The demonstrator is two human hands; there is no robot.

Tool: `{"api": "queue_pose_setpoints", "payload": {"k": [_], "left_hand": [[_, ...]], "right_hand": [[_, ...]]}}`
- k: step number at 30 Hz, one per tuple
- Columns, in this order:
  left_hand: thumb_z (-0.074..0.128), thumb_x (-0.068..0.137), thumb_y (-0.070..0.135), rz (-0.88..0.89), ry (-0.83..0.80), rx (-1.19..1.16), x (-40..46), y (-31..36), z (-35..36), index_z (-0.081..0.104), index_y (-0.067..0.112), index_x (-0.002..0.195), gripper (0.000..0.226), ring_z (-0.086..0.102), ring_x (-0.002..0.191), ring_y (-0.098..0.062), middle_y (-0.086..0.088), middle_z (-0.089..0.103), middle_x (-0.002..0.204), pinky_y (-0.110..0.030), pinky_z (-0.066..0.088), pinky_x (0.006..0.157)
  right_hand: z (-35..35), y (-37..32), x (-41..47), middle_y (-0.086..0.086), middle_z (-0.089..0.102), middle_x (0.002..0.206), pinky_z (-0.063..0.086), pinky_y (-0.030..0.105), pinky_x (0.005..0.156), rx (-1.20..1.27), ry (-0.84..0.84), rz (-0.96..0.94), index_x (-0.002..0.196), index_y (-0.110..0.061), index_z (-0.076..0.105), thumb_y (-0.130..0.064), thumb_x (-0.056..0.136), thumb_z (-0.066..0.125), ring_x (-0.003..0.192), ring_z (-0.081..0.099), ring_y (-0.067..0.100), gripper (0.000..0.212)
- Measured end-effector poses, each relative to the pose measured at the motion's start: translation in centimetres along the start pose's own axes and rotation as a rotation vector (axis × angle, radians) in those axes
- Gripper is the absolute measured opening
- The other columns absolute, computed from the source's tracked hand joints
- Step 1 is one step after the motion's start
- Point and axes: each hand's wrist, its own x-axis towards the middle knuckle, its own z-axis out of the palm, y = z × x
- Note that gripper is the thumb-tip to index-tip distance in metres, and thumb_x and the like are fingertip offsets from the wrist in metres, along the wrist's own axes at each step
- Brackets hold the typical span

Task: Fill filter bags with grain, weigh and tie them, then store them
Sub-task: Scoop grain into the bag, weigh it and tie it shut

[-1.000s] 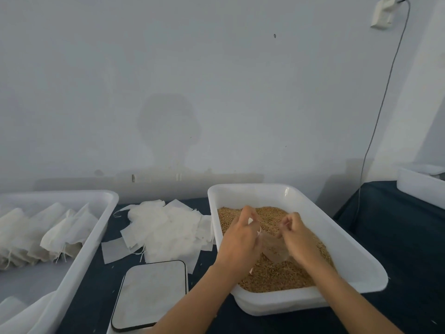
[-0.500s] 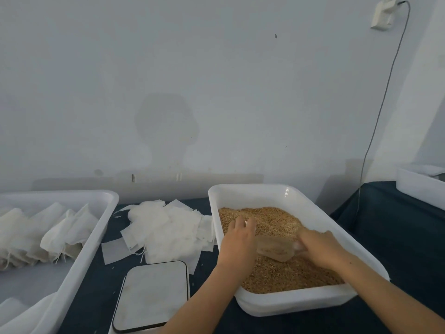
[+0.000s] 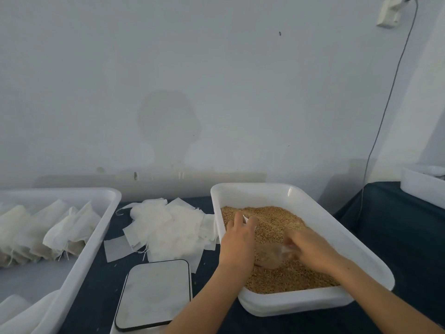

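A white tub (image 3: 313, 203) holds brown grain (image 3: 277, 218). My right hand (image 3: 310, 247) grips the handle of a clear plastic scoop (image 3: 269, 257), whose bowl lies low in the grain. My left hand (image 3: 238, 239) is over the grain beside the scoop and holds a white filter bag (image 3: 245, 219), of which only a corner shows past the fingers. A pile of empty white filter bags (image 3: 166, 225) lies on the dark table left of the tub. A flat scale (image 3: 155, 292) sits in front of that pile.
A second white tub (image 3: 96, 237) at the left holds several filled, tied bags (image 3: 60, 230). Another white tub (image 3: 419, 186) stands at the far right on dark cloth. A grey cable (image 3: 385, 109) hangs down the wall behind.
My right hand drew away from the bag, took the scoop by its handle and pushed it down into the grain. My left hand lowered with the bag toward the grain.
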Motion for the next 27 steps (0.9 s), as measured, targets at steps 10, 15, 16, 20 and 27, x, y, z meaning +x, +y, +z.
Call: {"api": "queue_pose_setpoints", "payload": {"k": [10, 15, 16, 20, 27], "left_hand": [[0.055, 0.082, -0.01, 0.167, -0.135, 0.111, 1.6, -1.4, 0.0, 0.047, 0.016, 0.123, 0.049, 0.038, 0.115, -0.022, -0.006, 0.04, 0.125, -0.029, 0.041, 0.089], [0.052, 0.095, 0.009, 0.308, -0.297, 0.089, 2.6, -1.1, 0.1, 0.059, 0.013, 0.116, 0.023, 0.043, 0.113, -0.021, -0.006, 0.053, 0.117, -0.03, 0.037, 0.092], [0.053, 0.094, 0.009, 0.318, -0.306, 0.071, 2.6, -1.0, 0.1, 0.059, 0.012, 0.114, 0.021, 0.044, 0.111, -0.021, -0.006, 0.055, 0.115, -0.029, 0.037, 0.09], [0.063, 0.088, 0.012, 0.3, -0.285, -0.039, 2.4, -0.9, -0.1, 0.055, 0.006, 0.106, 0.021, 0.046, 0.106, -0.02, -0.007, 0.06, 0.11, -0.026, 0.036, 0.083], [0.064, 0.086, 0.015, 0.31, -0.319, -0.118, 2.1, -0.7, -0.8, 0.059, 0.004, 0.102, 0.02, 0.046, 0.106, -0.021, -0.009, 0.058, 0.11, -0.027, 0.037, 0.084]], "right_hand": [[-4.9, 4.2, -4.1, -0.011, 0.061, 0.096, 0.051, 0.028, 0.083, 0.198, -0.002, 0.11, 0.088, -0.027, 0.054, -0.017, 0.088, 0.063, 0.089, 0.06, 0.004, 0.014], [-8.1, 4.6, -5.6, -0.016, 0.059, 0.097, 0.048, 0.033, 0.084, 0.167, 0.007, 0.116, 0.09, -0.028, 0.056, -0.018, 0.088, 0.063, 0.094, 0.057, 0.005, 0.013], [-8.4, 4.4, -5.7, -0.016, 0.058, 0.097, 0.048, 0.034, 0.085, 0.157, -0.001, 0.114, 0.091, -0.027, 0.056, -0.018, 0.088, 0.063, 0.094, 0.057, 0.005, 0.012], [-9.2, 3.5, -5.4, -0.017, 0.056, 0.098, 0.048, 0.033, 0.086, 0.091, -0.029, 0.103, 0.094, -0.027, 0.055, -0.018, 0.089, 0.062, 0.096, 0.055, 0.006, 0.013], [-10.9, 2.3, -4.3, -0.015, 0.055, 0.107, 0.045, 0.034, 0.088, -0.044, -0.035, 0.099, 0.098, -0.029, 0.053, -0.022, 0.09, 0.061, 0.104, 0.052, 0.008, 0.013]]}}
